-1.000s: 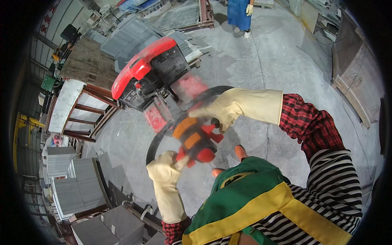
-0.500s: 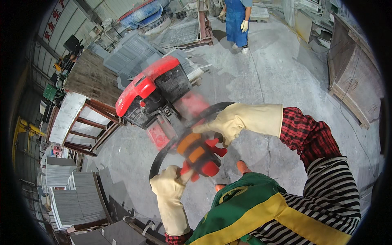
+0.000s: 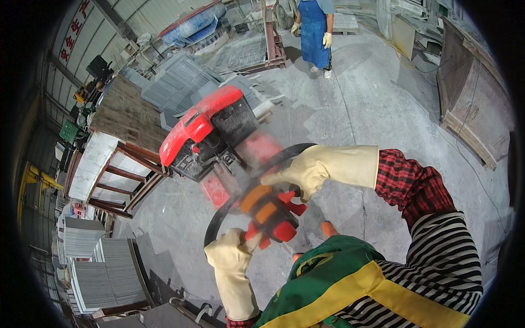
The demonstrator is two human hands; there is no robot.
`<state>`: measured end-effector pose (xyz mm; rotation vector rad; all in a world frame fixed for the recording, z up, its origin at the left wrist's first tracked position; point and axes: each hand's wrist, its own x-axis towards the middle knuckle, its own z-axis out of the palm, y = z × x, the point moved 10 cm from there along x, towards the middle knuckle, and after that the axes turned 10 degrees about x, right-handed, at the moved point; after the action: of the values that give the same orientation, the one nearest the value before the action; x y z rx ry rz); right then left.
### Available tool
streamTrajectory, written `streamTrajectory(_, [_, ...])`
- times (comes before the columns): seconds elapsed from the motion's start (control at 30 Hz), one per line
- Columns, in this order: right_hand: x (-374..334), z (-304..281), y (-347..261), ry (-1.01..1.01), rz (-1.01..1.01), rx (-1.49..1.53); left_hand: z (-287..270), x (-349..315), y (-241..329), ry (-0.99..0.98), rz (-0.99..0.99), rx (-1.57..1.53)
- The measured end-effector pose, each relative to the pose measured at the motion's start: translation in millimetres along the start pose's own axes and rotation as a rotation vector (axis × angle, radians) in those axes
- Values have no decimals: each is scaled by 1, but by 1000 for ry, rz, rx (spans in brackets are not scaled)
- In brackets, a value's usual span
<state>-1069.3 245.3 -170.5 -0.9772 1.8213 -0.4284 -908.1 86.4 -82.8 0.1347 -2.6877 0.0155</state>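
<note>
A red and black electric pallet truck (image 3: 188, 134) is in front of me. Its steering handle reaches toward my body, with a black loop (image 3: 212, 223) around a control head (image 3: 266, 212) marked by orange patches and red levers. My left hand (image 3: 228, 252), in a cream rubber glove, is closed on the left end of the loop, its thumb side by a red lever. My right hand (image 3: 307, 170), gloved alike, grips the loop's right side, with fingers reaching over the head. The undersides of both grips are hidden.
Stacked grey stone slabs (image 3: 180, 79) lie beyond the truck; more slab stacks (image 3: 104, 276) stand at lower left. A wood-topped metal frame (image 3: 126, 117) is on the left, a large wooden crate (image 3: 476, 98) at right. A person in a blue apron (image 3: 314, 30) stands ahead.
The truck and its handle sit slightly lower and farther right in view, as do the slabs and frame at left. Both hands keep their grip on the loop.
</note>
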Motion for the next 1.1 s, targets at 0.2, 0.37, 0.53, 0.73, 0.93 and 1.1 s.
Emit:
streamTrajectory(0.2, [17,1,20,-2,-50,2,0,8,2,16,12,-12])
streamTrajectory(0.37, [-10,-4,-12,37,-24,-135,3,0,-2,26,2,-7])
streamTrajectory(0.53, [5,-1,6,168,-180,-69,4,1,2,55,-14,-34])
streamTrajectory(0.73, [-7,0,-6,134,-255,-16,9,-9,6,-133,-60,-70])
streamTrajectory(0.93, [-33,-9,-7,208,-340,150,28,-3,7,-231,-48,-89])
streamTrajectory(1.1, [-57,-2,-19,467,-257,-243,33,-14,3,-258,-78,-56])
